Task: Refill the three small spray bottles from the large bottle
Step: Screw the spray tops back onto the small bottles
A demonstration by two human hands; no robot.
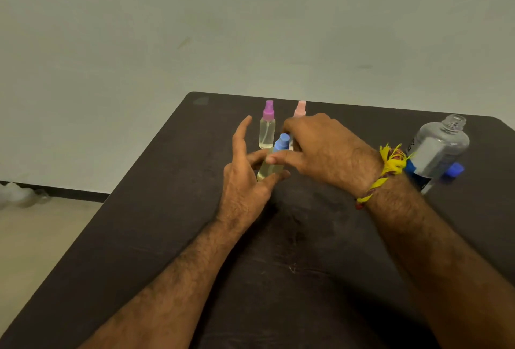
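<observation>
A small spray bottle with a blue top (281, 143) and pale yellow liquid sits tilted between both hands. My left hand (246, 178) holds its body with thumb and lower fingers, the index finger raised. My right hand (320, 150) grips around the blue top. Behind stand a purple-topped spray bottle (267, 125), upright and filled with pale liquid, and a pink-topped one (300, 109), mostly hidden by my right hand. The large clear bottle (440, 150) stands uncapped at the right, and its blue cap (454, 170) lies by its base.
The dark brown table (306, 251) has its far edge just behind the small bottles and its left edge running diagonally down. A pale wall rises behind. Crumpled clear plastic (19, 194) lies on the floor at the left.
</observation>
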